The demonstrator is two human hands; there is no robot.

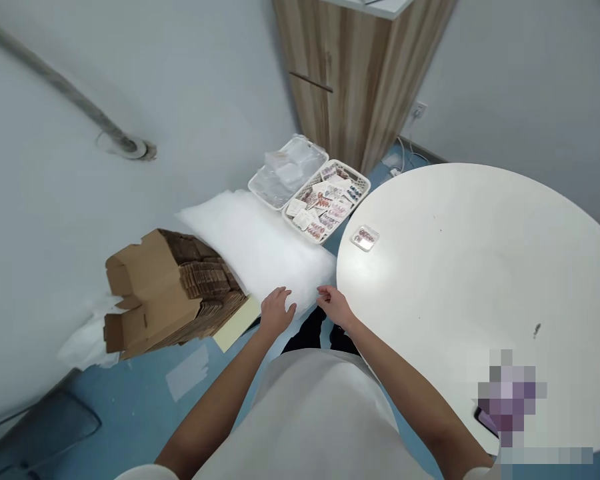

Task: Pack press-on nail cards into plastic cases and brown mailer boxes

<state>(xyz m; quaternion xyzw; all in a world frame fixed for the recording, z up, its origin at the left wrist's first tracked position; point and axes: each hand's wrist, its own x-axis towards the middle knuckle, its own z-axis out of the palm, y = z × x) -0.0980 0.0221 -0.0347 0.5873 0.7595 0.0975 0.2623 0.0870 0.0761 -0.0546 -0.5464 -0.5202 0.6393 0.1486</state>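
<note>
My left hand [277, 312] is at the near edge of a stack of white foam sheets [260, 237], with its fingers apart and nothing visible in them. My right hand [334, 304] is over the stack's near right corner, close to the rim of the white round table [480, 267]. Its fingers are loosely bent, and I see nothing between them. Whether either hand touches the foam, I cannot tell. A small clear case [365, 238] with pinkish pieces inside lies on the table near its left rim.
Flattened cardboard boxes [155, 293] are stacked at left. Beyond the foam are a white basket [367, 183] of carded items and another basket [253, 183] of clear packaging. A wooden cabinet [350, 73] stands behind. A phone [484, 421] lies on the table near a blurred patch.
</note>
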